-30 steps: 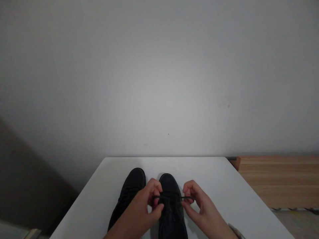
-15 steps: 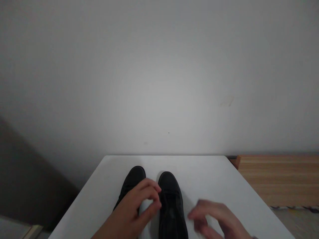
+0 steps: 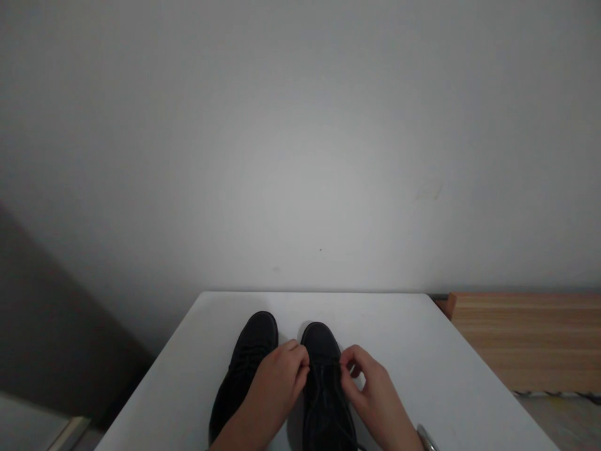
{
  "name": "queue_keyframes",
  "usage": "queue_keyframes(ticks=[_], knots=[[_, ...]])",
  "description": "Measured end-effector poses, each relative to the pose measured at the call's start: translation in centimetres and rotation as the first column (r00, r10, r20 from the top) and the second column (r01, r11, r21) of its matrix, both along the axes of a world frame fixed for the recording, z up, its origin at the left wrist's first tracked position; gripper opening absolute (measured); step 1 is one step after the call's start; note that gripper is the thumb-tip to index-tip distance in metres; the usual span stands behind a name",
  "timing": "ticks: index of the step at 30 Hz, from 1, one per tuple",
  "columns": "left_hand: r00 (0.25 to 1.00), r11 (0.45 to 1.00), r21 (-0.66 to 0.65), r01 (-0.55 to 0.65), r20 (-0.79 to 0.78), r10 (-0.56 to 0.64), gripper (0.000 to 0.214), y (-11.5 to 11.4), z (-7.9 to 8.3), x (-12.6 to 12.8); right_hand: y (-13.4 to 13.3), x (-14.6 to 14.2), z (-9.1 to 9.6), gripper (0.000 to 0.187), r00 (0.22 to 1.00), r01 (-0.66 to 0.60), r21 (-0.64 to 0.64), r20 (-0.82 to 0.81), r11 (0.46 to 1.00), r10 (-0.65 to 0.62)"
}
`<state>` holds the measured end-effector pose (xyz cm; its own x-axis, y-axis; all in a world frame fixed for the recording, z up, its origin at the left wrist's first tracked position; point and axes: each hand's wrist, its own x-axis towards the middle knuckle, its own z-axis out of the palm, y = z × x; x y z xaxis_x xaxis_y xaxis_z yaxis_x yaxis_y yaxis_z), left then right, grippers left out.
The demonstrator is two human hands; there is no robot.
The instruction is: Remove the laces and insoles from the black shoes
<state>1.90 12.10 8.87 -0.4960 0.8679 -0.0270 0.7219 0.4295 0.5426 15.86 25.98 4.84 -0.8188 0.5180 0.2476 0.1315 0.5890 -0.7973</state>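
Observation:
A pair of black lace-up shoes stands on the white tabletop [image 3: 422,351], toes pointing away from me. At the right-hand shoe [image 3: 321,339], both my hands are at the front of the lacing. My left hand [image 3: 284,376] pinches at its left side, and my right hand [image 3: 369,382] pinches at its right side, with the dark shoelace [image 3: 323,361] running between them. Fingers cover the lace ends of that row. Beside it, the left-hand shoe [image 3: 259,329] is partly hidden by my left hand and forearm.
A pale wall [image 3: 300,156] rises directly behind the table. To the right is a wood-grain board [image 3: 521,338], with floor visible below it. A dark shadowed area [image 3: 56,326] lies at the left. Something silvery [image 3: 426,437] shows at my right wrist.
My hands were apart with curled fingers, the left over the gap between the shoes, the right off to the side. Both have closed in on the right-hand shoe's lace.

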Motion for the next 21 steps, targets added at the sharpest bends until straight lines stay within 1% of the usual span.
queue_keyframes(ticks=[3,6,8,9,10,11,13,15,16,17,19,20,21], knots=[[1.000,0.999,0.047,-0.003,0.019,0.002,0.017,0.2,0.5,0.1,-0.1,-0.5,0.9,0.015,1.000,0.004,-0.119,-0.029,0.993,-0.008],[0.998,0.995,0.095,0.011,0.063,-0.017,0.016,0.0,1.3,0.4,0.3,-0.6,1.5,0.019,0.997,-0.015,-0.225,-0.077,0.974,-0.003],[0.991,0.989,0.146,0.027,0.125,-0.046,0.014,-0.4,1.9,0.4,0.8,-0.4,1.9,0.013,0.994,-0.048,-0.230,-0.102,0.972,0.025],[0.986,0.984,0.173,0.034,0.155,-0.061,0.014,-0.6,2.2,0.4,1.0,-0.1,2.0,0.010,0.994,-0.061,-0.199,-0.101,0.978,0.041],[0.983,0.981,0.193,0.036,0.171,-0.070,0.017,-0.8,2.4,0.3,1.3,0.2,2.2,0.012,0.995,-0.056,-0.142,-0.092,0.988,0.044],[0.984,0.978,0.203,0.036,0.164,-0.070,0.023,-1.0,2.6,0.1,1.6,0.5,2.3,0.017,0.996,-0.030,-0.065,-0.083,0.997,0.024],[0.998,0.980,0.197,0.013,0.060,-0.025,0.038,-1.5,2.6,-0.4,2.2,1.2,2.6,0.025,0.995,0.064,0.106,-0.088,0.992,-0.055],[0.993,0.979,0.195,-0.058,-0.094,0.078,0.045,-2.0,2.6,-1.2,2.8,2.0,3.1,0.024,0.978,0.186,0.233,-0.141,0.954,-0.156],[0.977,0.973,0.207,-0.102,-0.162,0.137,0.046,-2.3,2.6,-1.6,3.1,2.4,3.4,0.021,0.959,0.254,0.261,-0.191,0.931,-0.208],[0.957,0.964,0.225,-0.141,-0.218,0.191,0.044,-2.6,2.6,-2.0,3.4,2.9,3.7,0.018,0.932,0.326,0.262,-0.252,0.908,-0.262],[0.915,0.940,0.280,-0.194,-0.294,0.277,0.035,-3.2,3.0,-2.5,3.9,3.9,4.3,0.013,0.849,0.469,0.186,-0.364,0.864,-0.382],[0.900,0.928,0.313,-0.203,-0.313,0.303,0.031,-3.6,3.3,-2.6,4.1,4.4,4.7,0.013,0.813,0.513,0.127,-0.389,0.849,-0.433],[0.894,0.915,0.350,-0.204,-0.314,0.319,0.026,-4.0,3.7,-2.6,4.2,4.9,5.1,0.013,0.796,0.527,0.076,-0.395,0.847,-0.460]])
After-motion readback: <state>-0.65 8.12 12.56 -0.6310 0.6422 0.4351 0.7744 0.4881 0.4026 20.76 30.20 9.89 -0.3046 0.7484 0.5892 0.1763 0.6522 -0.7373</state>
